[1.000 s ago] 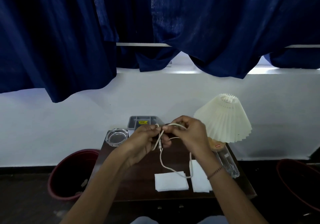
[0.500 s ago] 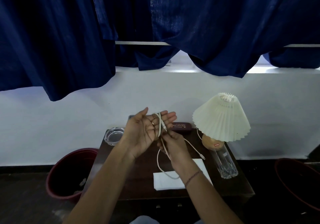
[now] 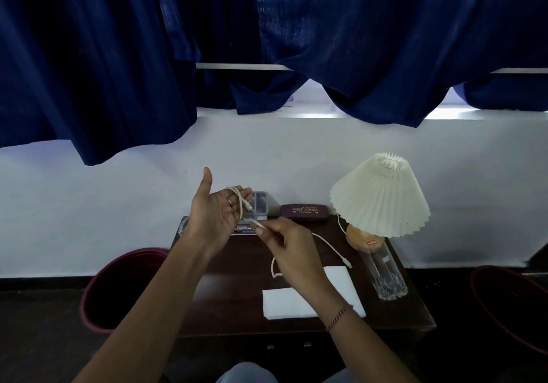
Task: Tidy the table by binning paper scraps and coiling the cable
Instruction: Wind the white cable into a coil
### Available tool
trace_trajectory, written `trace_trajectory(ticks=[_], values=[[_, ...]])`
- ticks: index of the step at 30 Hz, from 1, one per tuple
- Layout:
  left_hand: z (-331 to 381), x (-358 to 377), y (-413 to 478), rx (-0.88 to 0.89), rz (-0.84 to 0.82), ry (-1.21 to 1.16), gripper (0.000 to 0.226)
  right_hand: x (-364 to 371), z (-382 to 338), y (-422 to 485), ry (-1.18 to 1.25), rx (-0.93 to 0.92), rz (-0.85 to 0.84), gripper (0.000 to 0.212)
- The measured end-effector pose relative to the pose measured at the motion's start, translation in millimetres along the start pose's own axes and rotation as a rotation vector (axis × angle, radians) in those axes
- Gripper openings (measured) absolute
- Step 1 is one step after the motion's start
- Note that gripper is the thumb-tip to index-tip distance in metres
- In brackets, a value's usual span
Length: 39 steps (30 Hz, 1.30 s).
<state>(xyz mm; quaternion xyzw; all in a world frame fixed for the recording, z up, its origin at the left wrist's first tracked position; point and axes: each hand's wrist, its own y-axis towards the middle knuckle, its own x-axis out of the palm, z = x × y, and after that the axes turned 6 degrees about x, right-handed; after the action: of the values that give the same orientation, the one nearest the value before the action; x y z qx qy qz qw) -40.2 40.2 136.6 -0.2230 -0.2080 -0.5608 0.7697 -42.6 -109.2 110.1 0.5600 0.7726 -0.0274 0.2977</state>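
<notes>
Your left hand [image 3: 218, 215] lies open, cable [image 3: 346, 262] looped over its fingers; your right hand [image 3: 292, 249] pinches the slack. Coil barely begun, paper [image 3: 284, 302] not yet binned.

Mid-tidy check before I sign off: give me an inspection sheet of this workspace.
Surface: dark wooden table, small, against the wall.
Job's things: two white paper sheets lie on the near edge, unbinned; red bin on the floor left.
Clutter: pleated lamp, glasses case, grey tray, clear glass.
Hands: left hand open, palm up; right hand pinches the cable.
Cables: cable looped round the left fingers, its plug end free beside the glass.
Surroundings: blue curtains, white wall, second red bin right.
</notes>
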Motion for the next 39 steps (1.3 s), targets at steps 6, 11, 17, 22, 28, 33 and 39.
trace_trajectory(ticks=[6,11,17,22,28,33,39], values=[[3,-3,1,-0.028,-0.117,0.33,0.07,-6,-15,40,-0.14,-0.156,0.076,0.018],[9,-9,-3,-0.183,-0.362,0.462,0.081,-12,-21,69,-0.109,-0.165,0.066,0.018],[10,-16,-14,-0.343,-0.608,-0.017,0.094,-19,-8,84,0.227,0.139,-0.181,0.008],[9,-9,-13,-0.303,-0.659,-0.073,0.096,-10,7,73,0.757,0.439,-0.383,0.016],[5,-6,-5,-0.157,-0.537,-0.181,0.102,11,13,51,0.663,0.642,-0.354,0.029],[12,-14,3,-0.022,-0.311,-0.228,0.102,8,24,23,0.491,0.532,-0.465,0.021],[11,-23,7,0.027,-0.151,-0.189,0.1,-7,11,10,0.222,0.278,-0.439,0.022]])
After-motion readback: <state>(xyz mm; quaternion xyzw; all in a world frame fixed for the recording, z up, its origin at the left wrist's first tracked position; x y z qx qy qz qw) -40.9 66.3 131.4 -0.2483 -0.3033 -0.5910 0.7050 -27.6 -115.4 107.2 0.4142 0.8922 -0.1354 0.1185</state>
